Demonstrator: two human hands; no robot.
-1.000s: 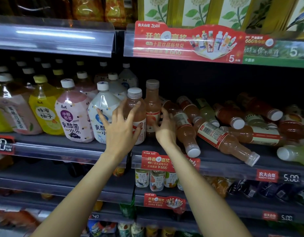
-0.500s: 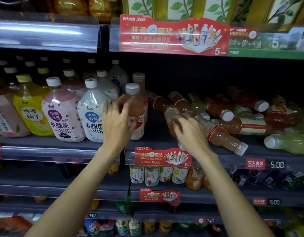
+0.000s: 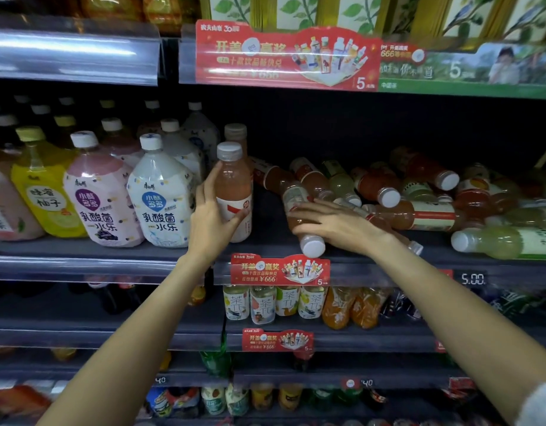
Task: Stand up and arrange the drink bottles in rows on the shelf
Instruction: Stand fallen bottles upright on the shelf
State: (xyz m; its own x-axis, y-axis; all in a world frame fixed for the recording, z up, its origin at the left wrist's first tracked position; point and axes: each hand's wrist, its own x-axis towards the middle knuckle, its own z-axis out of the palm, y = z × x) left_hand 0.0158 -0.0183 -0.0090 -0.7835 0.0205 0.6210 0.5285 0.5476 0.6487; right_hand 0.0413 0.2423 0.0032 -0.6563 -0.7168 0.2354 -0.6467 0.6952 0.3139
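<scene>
An upright orange-pink bottle (image 3: 234,186) with a white cap stands on the dark shelf (image 3: 267,235). My left hand (image 3: 211,219) is wrapped around it from the left. A second upright bottle (image 3: 236,133) stands right behind it. To the right, several similar bottles lie in a jumbled pile (image 3: 419,215), caps mostly facing forward. My right hand (image 3: 336,224) lies over the nearest lying bottle (image 3: 311,245), fingers curled across its body, its white cap poking out at the shelf's front edge. A pale green bottle (image 3: 505,241) lies at the far right.
Big upright bottles fill the shelf's left part: yellow (image 3: 41,186), pink (image 3: 102,195), white (image 3: 161,192). A red promo tag (image 3: 279,269) hangs on the front rail. The upper shelf rail (image 3: 284,56) is overhead. Small tea bottles (image 3: 262,302) stand on the shelf below.
My right hand moved away from the upright bottles, to the right and down onto a lying bottle. My left hand stayed on the upright bottle.
</scene>
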